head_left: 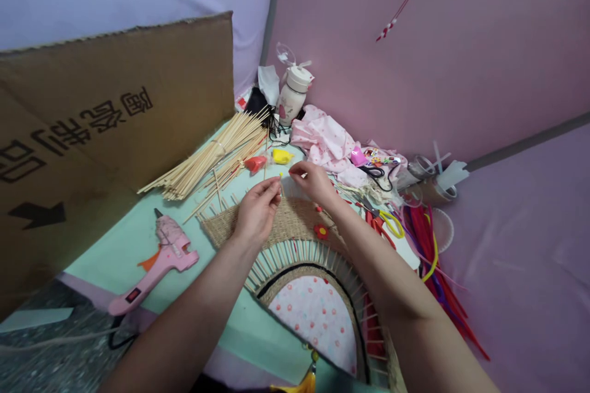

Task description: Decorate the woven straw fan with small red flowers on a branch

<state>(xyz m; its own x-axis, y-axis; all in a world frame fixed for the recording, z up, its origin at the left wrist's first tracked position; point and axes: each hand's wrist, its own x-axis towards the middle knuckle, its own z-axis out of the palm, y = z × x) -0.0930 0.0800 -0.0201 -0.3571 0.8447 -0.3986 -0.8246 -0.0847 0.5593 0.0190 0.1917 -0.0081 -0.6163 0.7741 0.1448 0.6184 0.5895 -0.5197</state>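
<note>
My left hand (pixel 259 209) is closed in a pinch, with a small yellow bit (pixel 281 175) at its fingertips. Close beside it, my right hand (pixel 313 183) also pinches, but whatever lies between its fingers is too small to make out. Both are above the outer edge of a half-round fan (pixel 295 215) woven of tan cord over thin sticks. A red flower with a yellow centre (pixel 321 231) sits on the weave. The fan's inner half-circle is white cloth with pink dots (pixel 313 313). Behind the hands lie a red lump (pixel 255 164) and a yellow lump (pixel 282 156) in clear wrapping.
A pink glue gun (pixel 161 267) lies at left, before a tall cardboard sheet (pixel 115 116). Bundled sticks (pixel 207 156), a white bottle (pixel 293 95) and pink cloth (pixel 322 138) stand or lie behind. Yellow-handled scissors (pixel 389 221) and coloured pipe cleaners (pixel 426 239) are at right.
</note>
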